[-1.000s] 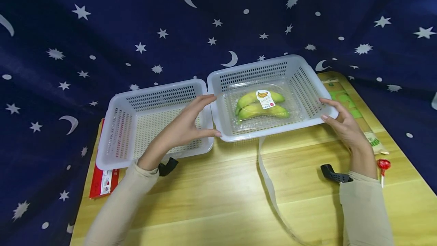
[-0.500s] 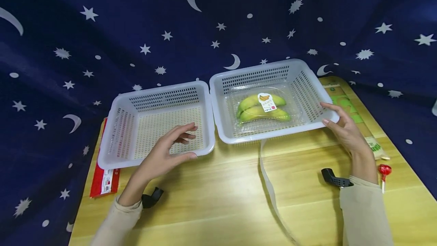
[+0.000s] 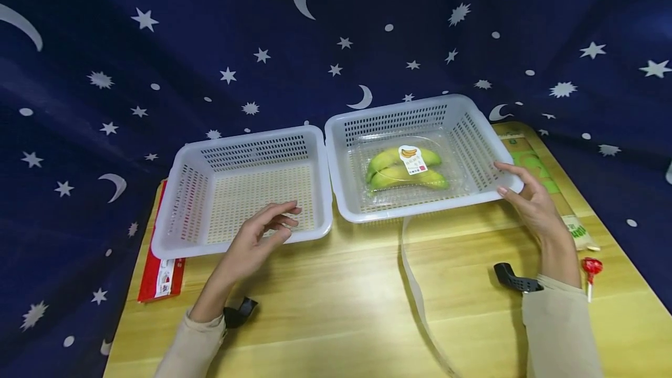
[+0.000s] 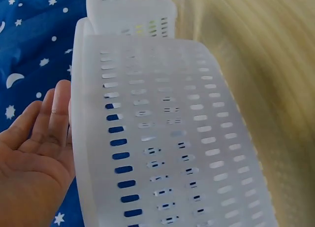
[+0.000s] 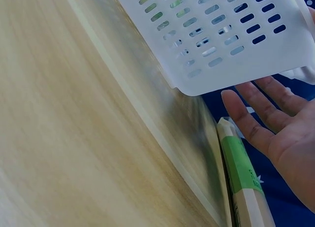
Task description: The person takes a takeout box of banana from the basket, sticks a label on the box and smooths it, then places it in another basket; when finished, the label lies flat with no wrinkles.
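Two white slotted plastic baskets stand side by side in the head view. The right basket [image 3: 415, 211] holds a clear plastic box [image 3: 452, 162] with green-yellow bananas [image 3: 401, 178] and a white label. My right hand [image 3: 536, 212] grips this basket's front right corner, its thumb at the rim; in the right wrist view other fingers [image 5: 268, 104] spread beside the slotted wall. My left hand [image 3: 254, 244] hovers over the front rim of the left basket [image 3: 315, 233], fingers loosely bent and holding nothing. The left wrist view shows its palm [image 4: 34, 168] beyond that rim.
A red packet [image 3: 160, 276] lies partly under the left basket. Right of the baskets are a long beige-and-green packet [image 3: 535, 168] and a red lollipop [image 3: 592, 267]. A pale flat strip [image 3: 415, 287] runs across the wooden table [image 3: 336, 319]. Starry blue cloth [image 3: 294, 74] hangs behind.
My left hand has left the right basket's left side, moved left and toward me, and now hovers at the left basket's front rim. The right hand keeps its hold on the corner.
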`<state>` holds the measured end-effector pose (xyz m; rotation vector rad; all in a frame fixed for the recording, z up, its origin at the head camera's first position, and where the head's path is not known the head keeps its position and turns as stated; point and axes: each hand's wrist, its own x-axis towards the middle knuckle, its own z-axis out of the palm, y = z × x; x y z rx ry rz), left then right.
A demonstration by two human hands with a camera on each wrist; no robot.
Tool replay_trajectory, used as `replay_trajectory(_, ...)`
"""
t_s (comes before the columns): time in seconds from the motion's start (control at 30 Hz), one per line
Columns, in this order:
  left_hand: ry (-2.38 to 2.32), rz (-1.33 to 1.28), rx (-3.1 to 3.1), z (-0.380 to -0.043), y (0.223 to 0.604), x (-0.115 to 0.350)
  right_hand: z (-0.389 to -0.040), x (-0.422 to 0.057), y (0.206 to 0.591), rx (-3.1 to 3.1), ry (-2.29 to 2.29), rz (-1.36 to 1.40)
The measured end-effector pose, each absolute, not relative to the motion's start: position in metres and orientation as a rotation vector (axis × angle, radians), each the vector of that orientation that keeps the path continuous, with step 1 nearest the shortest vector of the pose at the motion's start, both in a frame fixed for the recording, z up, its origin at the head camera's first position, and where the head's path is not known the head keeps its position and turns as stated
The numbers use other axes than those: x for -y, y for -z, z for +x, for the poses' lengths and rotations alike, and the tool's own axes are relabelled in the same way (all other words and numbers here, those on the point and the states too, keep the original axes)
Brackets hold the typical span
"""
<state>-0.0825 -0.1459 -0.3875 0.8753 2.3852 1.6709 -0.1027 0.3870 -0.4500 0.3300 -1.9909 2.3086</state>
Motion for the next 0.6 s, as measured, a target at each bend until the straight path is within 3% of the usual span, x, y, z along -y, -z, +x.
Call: replay_trajectory(0.6,-1.762,0.801,-2.56,-0.049,0.396,0.166,-0.095,-0.39,0.449,1.813,-2.357,0.517)
